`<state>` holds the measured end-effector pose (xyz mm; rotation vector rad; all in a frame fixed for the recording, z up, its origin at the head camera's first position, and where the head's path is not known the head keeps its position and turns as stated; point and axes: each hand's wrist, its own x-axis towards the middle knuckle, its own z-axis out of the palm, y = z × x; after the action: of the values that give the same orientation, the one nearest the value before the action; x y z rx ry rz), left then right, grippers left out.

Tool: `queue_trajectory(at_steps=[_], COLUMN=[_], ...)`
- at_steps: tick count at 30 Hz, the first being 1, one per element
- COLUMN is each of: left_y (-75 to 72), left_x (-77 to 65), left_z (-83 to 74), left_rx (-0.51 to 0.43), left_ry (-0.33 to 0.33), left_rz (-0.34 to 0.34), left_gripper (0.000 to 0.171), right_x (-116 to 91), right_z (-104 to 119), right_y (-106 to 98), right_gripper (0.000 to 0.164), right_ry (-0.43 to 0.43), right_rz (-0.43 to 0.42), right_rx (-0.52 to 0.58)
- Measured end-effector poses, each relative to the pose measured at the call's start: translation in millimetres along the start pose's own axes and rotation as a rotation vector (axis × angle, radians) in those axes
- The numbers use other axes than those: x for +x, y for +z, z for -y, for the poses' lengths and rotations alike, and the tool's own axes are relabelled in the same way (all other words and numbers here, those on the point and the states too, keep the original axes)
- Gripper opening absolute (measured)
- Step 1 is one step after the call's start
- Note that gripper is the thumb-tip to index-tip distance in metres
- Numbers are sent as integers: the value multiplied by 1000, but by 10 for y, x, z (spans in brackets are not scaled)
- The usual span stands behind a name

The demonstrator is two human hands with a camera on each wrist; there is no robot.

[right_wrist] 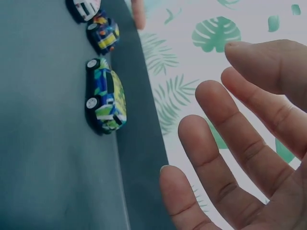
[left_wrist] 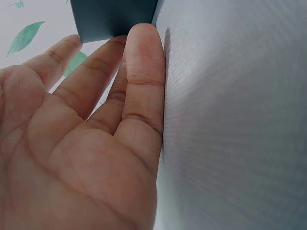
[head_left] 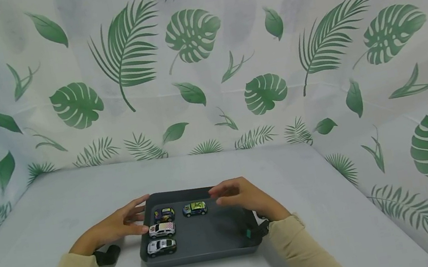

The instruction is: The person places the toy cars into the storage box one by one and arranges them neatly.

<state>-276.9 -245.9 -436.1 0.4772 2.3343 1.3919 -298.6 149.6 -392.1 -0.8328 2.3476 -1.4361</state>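
Observation:
A dark grey tray [head_left: 217, 255] holds several toy cars near its left side. Along that side stand a dark car with yellow patches [head_left: 164, 215], a white car with a pink pattern [head_left: 162, 230] and a white-and-black car [head_left: 161, 247]. A blue, green and yellow car [head_left: 194, 209] stands apart, toward the back middle. My left hand [head_left: 120, 222] rests at the tray's left side, its fairly straight fingers against the outer wall. Over the tray's back right is my right hand [head_left: 238, 193], fingers spread and loosely bent, with nothing in them.
The tray sits on a white-covered table [head_left: 79, 189]. A white cloth wall [head_left: 205, 83] with green leaves rises behind and at both sides. Dark wrist cameras are strapped to both wrists, the right one over the tray's right edge.

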Motion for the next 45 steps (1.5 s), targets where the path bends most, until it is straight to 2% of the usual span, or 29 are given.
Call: queue_trajectory(at_steps=[7,17,31,45], left_y=[-2,-2,-4,-2], left_x=[-1,-3,-10,-8], left_z=[4,8,3,-3], left_rx=[6,6,4,3], left_ry=[3,6,7,0], left_rz=[4,6,5,3], left_gripper=[106,106,105,107], right_x=[-94,-211,-373,-537], right_z=[-24,-55,-51,-174], right_y=[-56,-113,-184,-290], right_gripper=[42,43,34,33], right_ry=[-10,-35,-29,-51], right_rz=[12,-13,-100,-146], right_rx=[31,36,-74,-98])
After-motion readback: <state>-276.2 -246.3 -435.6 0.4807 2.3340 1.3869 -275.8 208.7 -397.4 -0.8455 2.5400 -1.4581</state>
